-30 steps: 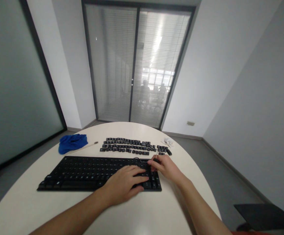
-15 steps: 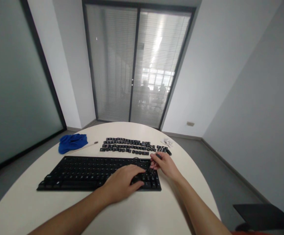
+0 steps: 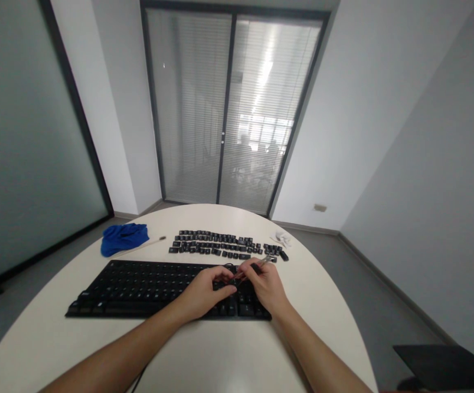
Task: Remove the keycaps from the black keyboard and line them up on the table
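Note:
A black keyboard [image 3: 138,289] lies across the near part of the table, with both hands over its right end. My right hand [image 3: 265,281] is closed round a slim keycap puller [image 3: 267,260], whose upper end sticks out above the fingers. Its lower end points toward my left fingertips. With thumb and fingers drawn together, my left hand [image 3: 202,292] seems to pinch a small dark keycap [image 3: 233,281] at the puller's tip; the detail there is tiny and partly hidden. Behind the keyboard, loose black keycaps [image 3: 208,244] stand in several rows.
A blue cloth [image 3: 125,237] lies at the table's left, a thin brush [image 3: 147,244] beside it. Some white crumpled pieces [image 3: 281,238] are at the back right. The round table [image 3: 228,349] has a curved edge. A dark chair [image 3: 445,365] stands at the lower right.
My right hand has moved left and tilted the puller toward my left hand. My left hand has lifted from the number keys, its fingers now closing at the puller's tip.

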